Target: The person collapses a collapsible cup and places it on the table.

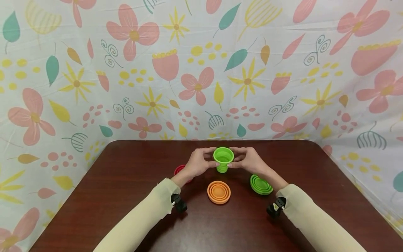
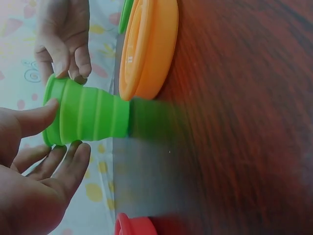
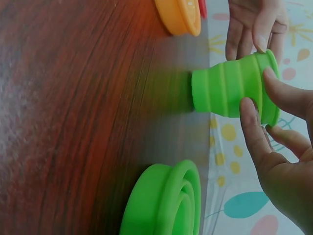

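A green collapsible cup (image 1: 223,156), drawn out to its full ribbed height, stands upright between both hands near the table's far side. My left hand (image 1: 198,162) pinches its rim from the left with thumb and fingers. From the right, my right hand (image 1: 250,160) grips the same rim. In the left wrist view the extended cup (image 2: 93,112) tapers toward its base, at or close to the tabletop. An orange collapsed cup (image 1: 218,192) lies in front of it. Beyond my right wrist's inner side sits a green collapsed cup (image 1: 261,184).
A red collapsed cup (image 1: 180,169) lies partly hidden behind my left hand and wrist. The dark brown wooden table (image 1: 214,227) ends at a rounded far edge, against a flower-patterned cloth (image 1: 195,115). Black wrist cameras are strapped at both cuffs.
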Demonstrator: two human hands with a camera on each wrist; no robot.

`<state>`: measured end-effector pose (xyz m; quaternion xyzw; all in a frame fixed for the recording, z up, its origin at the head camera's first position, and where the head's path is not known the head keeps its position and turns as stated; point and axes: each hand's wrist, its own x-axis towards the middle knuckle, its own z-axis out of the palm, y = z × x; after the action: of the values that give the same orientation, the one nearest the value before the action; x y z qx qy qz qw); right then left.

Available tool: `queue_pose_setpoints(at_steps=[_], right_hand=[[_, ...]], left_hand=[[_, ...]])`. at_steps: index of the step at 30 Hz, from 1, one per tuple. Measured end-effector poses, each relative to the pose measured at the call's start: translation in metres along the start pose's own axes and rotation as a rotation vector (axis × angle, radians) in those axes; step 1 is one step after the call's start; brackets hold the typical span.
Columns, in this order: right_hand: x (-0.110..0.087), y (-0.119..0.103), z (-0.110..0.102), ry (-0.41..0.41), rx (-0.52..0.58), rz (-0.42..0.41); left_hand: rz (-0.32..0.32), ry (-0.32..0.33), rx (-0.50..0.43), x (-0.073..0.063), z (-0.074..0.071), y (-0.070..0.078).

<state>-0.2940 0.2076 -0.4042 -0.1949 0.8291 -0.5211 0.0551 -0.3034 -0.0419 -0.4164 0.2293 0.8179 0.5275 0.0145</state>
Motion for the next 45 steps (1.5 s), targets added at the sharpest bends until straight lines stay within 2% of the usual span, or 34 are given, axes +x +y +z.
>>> queue_pose_setpoints(at_steps=[9,13,24,32,37,45], right_hand=[[-0.011,-0.011,0.006,0.02,0.071,0.006],[-0.018,-0.02,0.009,0.031,0.103,-0.003],[-0.037,-0.041,0.02,0.029,0.15,-0.022],[-0.05,-0.058,0.025,0.029,0.134,-0.031],[-0.056,-0.061,0.03,0.011,0.178,-0.041],[-0.063,-0.061,0.038,-0.002,0.222,-0.033]], left_hand=[[0.01,0.017,-0.08,-0.014,-0.007,0.005],[0.046,0.015,-0.103,-0.022,-0.01,0.011],[0.073,-0.007,-0.245,-0.052,-0.019,0.026],[0.08,0.015,-0.276,-0.07,-0.022,0.035],[0.095,0.011,-0.301,-0.079,-0.023,0.039],[0.07,0.005,-0.285,-0.091,-0.024,0.039]])
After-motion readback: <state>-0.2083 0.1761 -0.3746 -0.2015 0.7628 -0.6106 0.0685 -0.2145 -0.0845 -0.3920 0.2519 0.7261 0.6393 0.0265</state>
